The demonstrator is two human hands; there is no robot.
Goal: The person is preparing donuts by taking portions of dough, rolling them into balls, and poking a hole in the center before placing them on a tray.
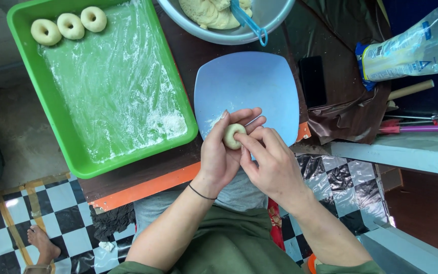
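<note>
At frame centre, the left hand [219, 152] cups a dough ring [233, 136] while the right hand [272, 165] fingers pinch its edge, above a blue plate [247, 83].

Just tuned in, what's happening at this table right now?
A person is shaping a small ring of dough: the left hand cradles it while the right hand presses at its centre, just above a pale blue square plate. Three finished dough rings sit in the far corner of a floured green tray. A metal bowl with more dough and a blue scraper stands beyond the plate.
</note>
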